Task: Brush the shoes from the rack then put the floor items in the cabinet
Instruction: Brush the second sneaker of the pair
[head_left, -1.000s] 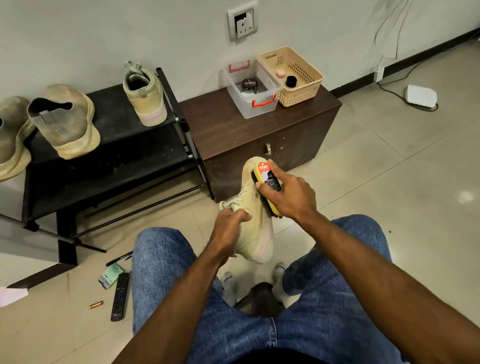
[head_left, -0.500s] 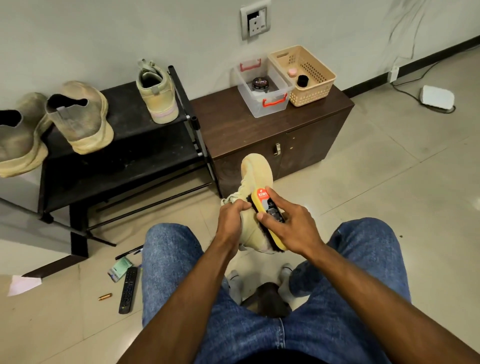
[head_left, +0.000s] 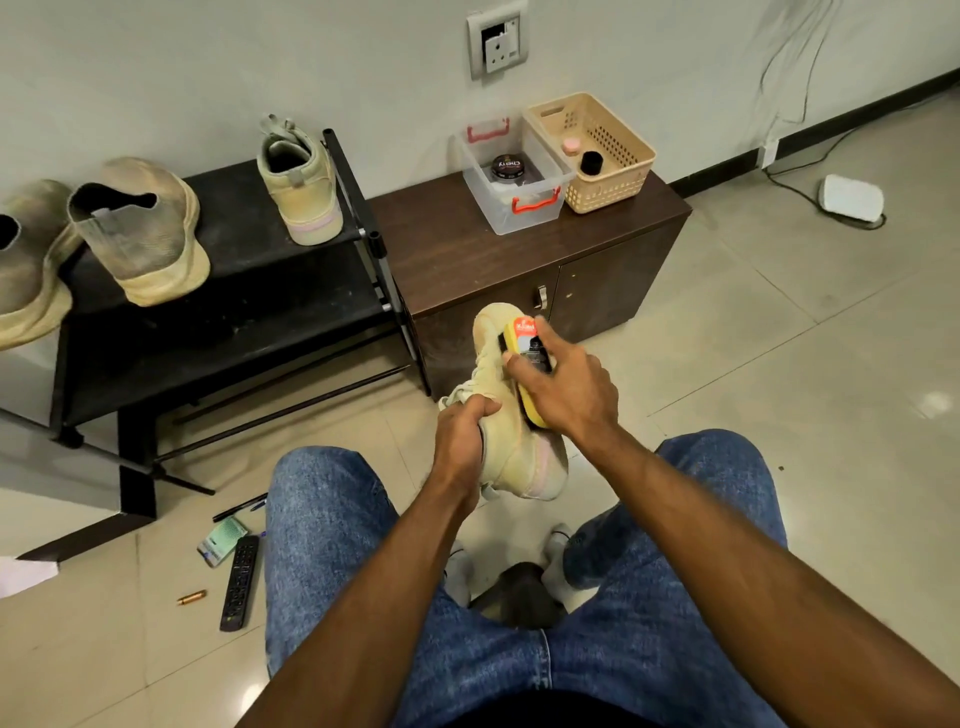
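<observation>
Clearly early days: left hand (head_left: 464, 436) grips the pale yellow suede sneaker (head_left: 511, 431) while right hand (head_left: 563, 387) clasps the yellow-backed shoe brush (head_left: 525, 358) against it, beyond them three rack shoes (head_left: 145, 234) and, beside the left wrist, the black remote control (head_left: 239, 582) still floor-bound.

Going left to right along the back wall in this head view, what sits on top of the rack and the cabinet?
Worn grey slip-on shoe on the black metal rack → pale green high-top sneaker → clear plastic box with red handles on the dark brown wooden cabinet → beige perforated plastic basket.
</observation>
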